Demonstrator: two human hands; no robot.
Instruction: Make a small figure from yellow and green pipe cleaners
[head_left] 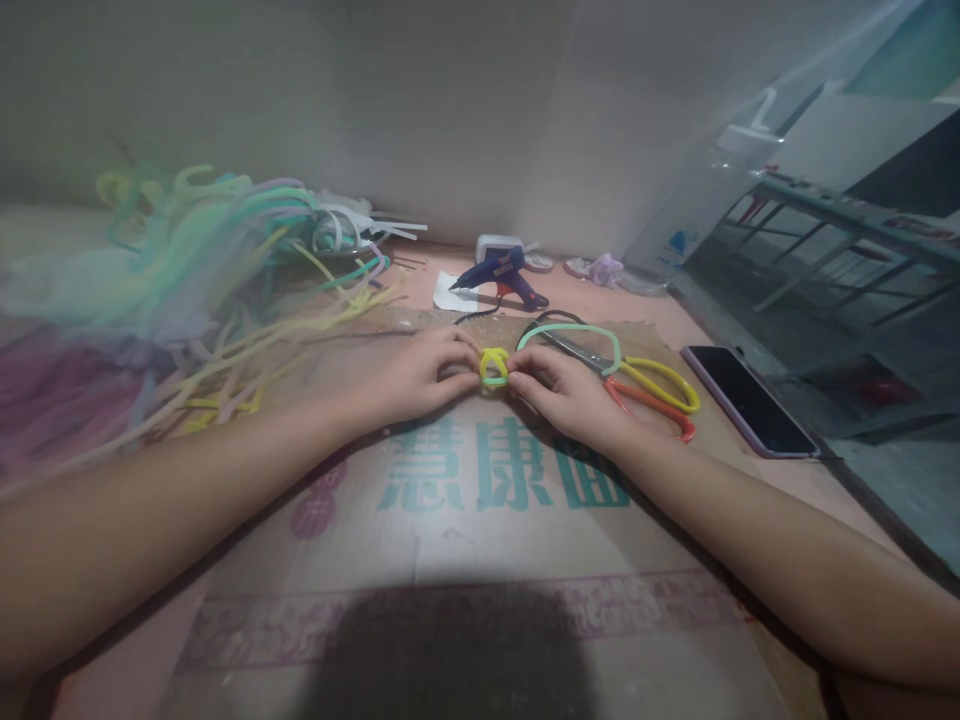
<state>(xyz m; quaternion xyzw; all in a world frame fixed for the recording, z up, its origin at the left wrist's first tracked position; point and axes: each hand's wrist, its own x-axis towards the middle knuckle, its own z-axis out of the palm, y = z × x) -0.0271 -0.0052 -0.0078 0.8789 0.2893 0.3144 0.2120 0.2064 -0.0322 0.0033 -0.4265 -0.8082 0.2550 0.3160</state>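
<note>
The small loop (493, 367) is a little ring of soft strip. It is yellow for most of its round, with a pale green stretch along its lower edge, and is bent into a rough oval. It sits just left of the scissors (645, 388), over the cardboard sheet (480, 560), and is caught between both hands.

The left hand (420, 375) reaches in from the side away from the scissors, its thumb and forefinger closed narrow on the loop's left edge. The right hand (561, 388) lies between the loop and the scissors, its fingertips pinched on the loop's right edge. The loop sits where the two pinches meet, touching the fingertips of both hands, and its open middle shows between them.

A longer green strip (574, 328) arcs from behind the right hand over the scissors' blades. The scissors lie flat, with one yellow handle and one orange. Beyond the scissors stands a blue glue gun (501, 272). Just right of the scissors lies a dark phone (746, 400). Far to the left of the scissors spreads a heap of coloured strips (210, 260).
</note>
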